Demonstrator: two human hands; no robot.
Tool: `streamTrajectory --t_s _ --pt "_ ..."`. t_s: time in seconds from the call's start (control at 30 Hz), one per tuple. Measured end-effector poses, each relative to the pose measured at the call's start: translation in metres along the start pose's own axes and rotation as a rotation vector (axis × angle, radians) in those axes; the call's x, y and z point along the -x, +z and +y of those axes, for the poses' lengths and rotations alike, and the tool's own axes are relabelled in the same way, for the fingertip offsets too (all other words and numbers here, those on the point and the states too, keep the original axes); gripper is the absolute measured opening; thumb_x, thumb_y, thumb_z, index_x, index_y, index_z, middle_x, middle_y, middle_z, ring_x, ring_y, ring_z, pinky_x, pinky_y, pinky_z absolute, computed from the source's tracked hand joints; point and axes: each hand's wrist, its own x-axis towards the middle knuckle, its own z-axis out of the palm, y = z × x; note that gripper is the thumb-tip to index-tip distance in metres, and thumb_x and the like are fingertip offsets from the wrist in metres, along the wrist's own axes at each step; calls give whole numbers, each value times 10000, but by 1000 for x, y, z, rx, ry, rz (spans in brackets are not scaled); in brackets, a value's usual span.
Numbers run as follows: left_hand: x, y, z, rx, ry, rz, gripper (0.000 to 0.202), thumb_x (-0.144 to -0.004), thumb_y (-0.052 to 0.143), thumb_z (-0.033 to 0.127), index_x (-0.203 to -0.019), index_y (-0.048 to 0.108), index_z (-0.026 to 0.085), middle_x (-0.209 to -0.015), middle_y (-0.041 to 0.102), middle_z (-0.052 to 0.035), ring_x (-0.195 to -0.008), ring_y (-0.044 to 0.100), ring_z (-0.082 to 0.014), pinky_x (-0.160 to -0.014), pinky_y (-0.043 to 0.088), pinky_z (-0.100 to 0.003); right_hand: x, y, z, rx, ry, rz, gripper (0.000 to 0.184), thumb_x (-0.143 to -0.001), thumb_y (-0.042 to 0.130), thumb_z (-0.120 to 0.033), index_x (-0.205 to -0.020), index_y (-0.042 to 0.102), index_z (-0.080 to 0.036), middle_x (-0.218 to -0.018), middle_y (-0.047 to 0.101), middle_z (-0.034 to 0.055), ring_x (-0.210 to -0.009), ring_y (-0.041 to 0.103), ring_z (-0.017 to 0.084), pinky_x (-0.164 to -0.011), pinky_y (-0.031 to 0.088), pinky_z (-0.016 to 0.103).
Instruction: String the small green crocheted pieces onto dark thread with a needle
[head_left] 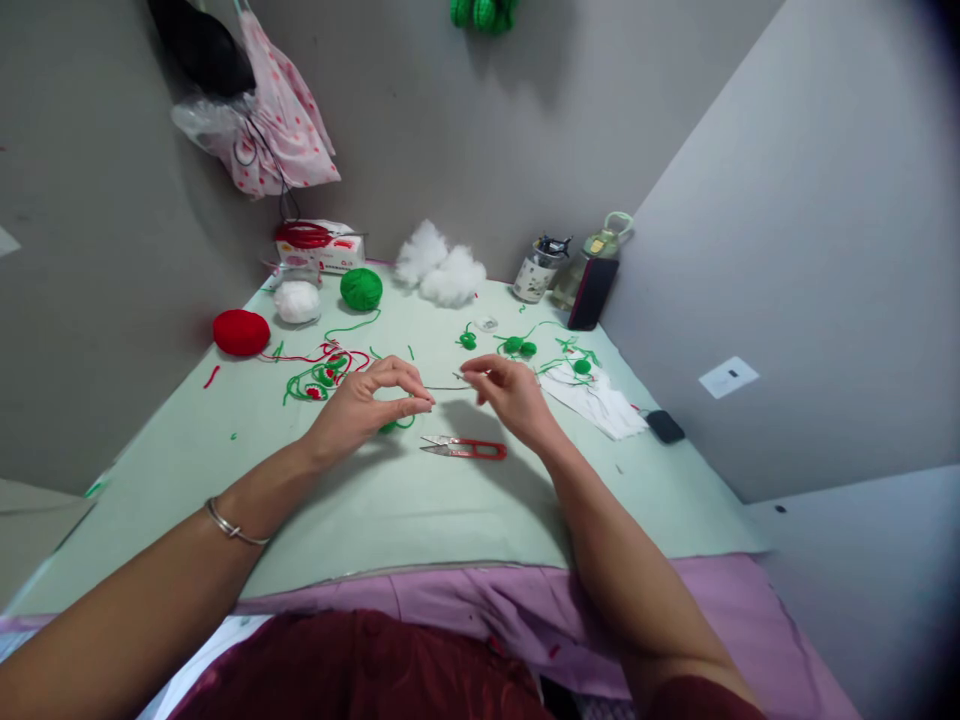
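My left hand point(371, 405) is closed, thumb and forefinger pinched together above the table's middle. A thin dark thread point(444, 387) stretches between it and my right hand point(511, 397), whose thumb and fingertips are also brought together. Something small and thin shows at the right fingertips, too fine to name. Just under my left hand is a small green crocheted piece point(388, 427) with a yarn tail; whether it is held or lies on the table, I cannot tell. Red-handled thread snips point(469, 449) lie on the table between my wrists, blades pointing left.
Red point(241, 332), white point(297, 302) and green yarn balls point(361, 289) stand back left, near tangled red and green yarn point(319, 378). White stuffing point(442, 268), a pen jar point(534, 275), a phone point(593, 293) and small green pieces point(517, 346) lie farther back and right.
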Motion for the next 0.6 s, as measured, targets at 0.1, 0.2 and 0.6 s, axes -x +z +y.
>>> streamTrajectory --t_s 0.1,0.2,0.6 --pt "-1 -7 5 -7 7 -100 75 -791 803 347 -774 789 276 -907 637 -23 -954 591 -207 -998 416 -404 -11 -13 17 507 5 231 197 -952 558 -229 -914 749 -197 -973 708 62 -811 623 177 -715 411 300" --pt "0 -9 10 -2 -7 -264 83 -775 816 359 -771 794 278 -890 634 -19 -898 604 -195 -962 447 -391 -17 -16 26 761 49 118 271 -987 493 -229 -995 763 -211 -1021 694 71 -883 628 196 -697 376 300" --pt "8 -2 19 42 -127 -1017 134 -806 791 383 -910 845 318 -878 752 -67 -830 677 -227 -808 543 -335 -28 0 31 875 53 -6 322 -998 424 -184 -995 745 -191 -1086 678 120 -980 605 224 -646 308 308"
